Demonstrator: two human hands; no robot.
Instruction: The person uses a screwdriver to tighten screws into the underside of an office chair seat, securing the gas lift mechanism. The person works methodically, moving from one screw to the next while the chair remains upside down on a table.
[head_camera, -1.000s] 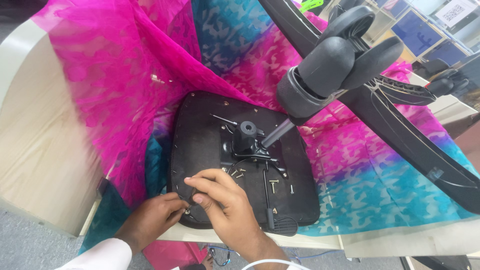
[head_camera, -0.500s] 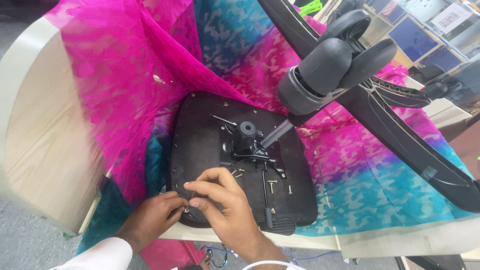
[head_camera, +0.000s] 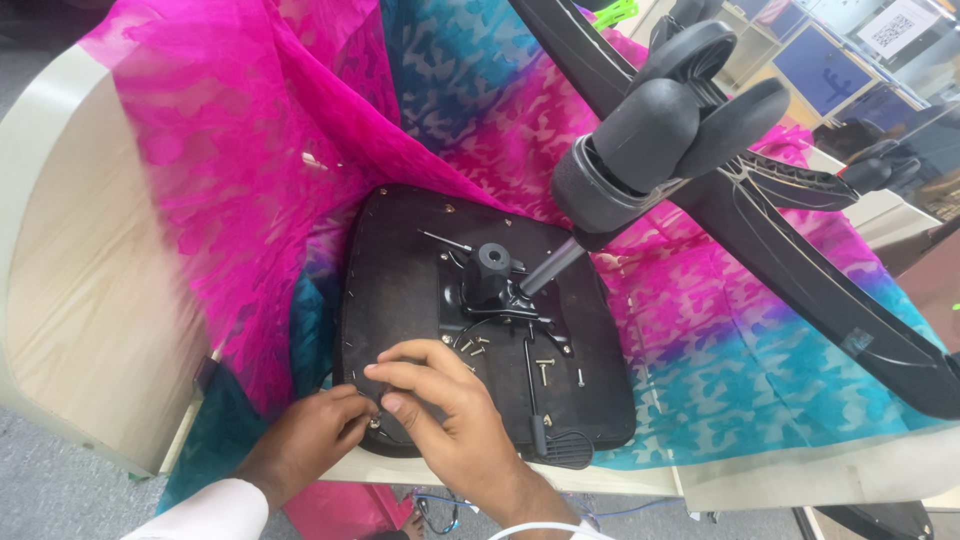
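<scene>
- Nearest the camera, left hand (head_camera: 318, 432) and right hand (head_camera: 440, 405) meet at the near-left rim of the upturned black seat pan (head_camera: 400, 300); white sleeve (head_camera: 215, 512) on the left arm.
- Left fingers curled, tips pinched at the rim, probably on a small screw; too small to be sure. Right fingers bent, thumb and forefinger closed toward the same spot.
- Seat pan lies underside up on the cloth, near edge just over the table edge (head_camera: 640, 480).
- Loose screws (head_camera: 545, 368) scattered on the pan right of the hands, beside the black metal mechanism plate (head_camera: 495, 290) with its lever.
- Pink and teal patterned cloth (head_camera: 700, 330) covers the table, bunched high at left.
- Pale wood curved panel (head_camera: 90, 270) stands left, close to the pan; little free room there.
- Black chair base arm (head_camera: 800, 270) with casters (head_camera: 670, 125) overhangs the right side.
- Far right: blue square sign (head_camera: 810, 68) and a white square label (head_camera: 895, 25) behind glass.
- Grey floor (head_camera: 50, 490) at lower left.
</scene>
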